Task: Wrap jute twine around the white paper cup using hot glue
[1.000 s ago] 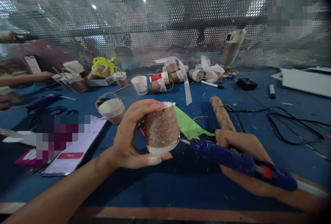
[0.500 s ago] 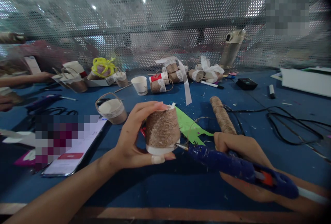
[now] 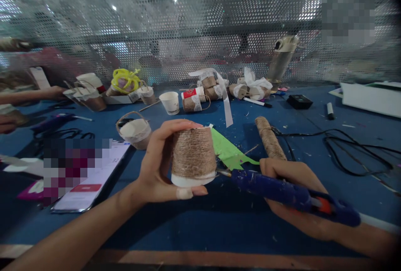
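My left hand [image 3: 156,166] is closed round a paper cup wrapped in brown twine [image 3: 193,156], held upside down above the blue table [image 3: 200,225]. A white band of bare cup shows at its lower edge. My right hand [image 3: 294,196] grips a blue glue gun [image 3: 282,191] lying nearly level. Its metal nozzle points left and touches the cup at the lower end of the twine. A spool of twine [image 3: 268,138] lies just behind my right hand, and a green paper cut-out [image 3: 227,150] lies behind the cup.
A cup with a twine handle [image 3: 135,131], a phone [image 3: 90,179] and black cables [image 3: 338,145] lie around. Several wrapped cups, a white cup [image 3: 171,102], ribbon and markers sit at the back before a perforated metal screen. Another person's hands [image 3: 37,94] are at far left.
The cup has turned and tilted slightly in my left hand. The glue gun's nozzle has shifted a little along the cup's lower edge.
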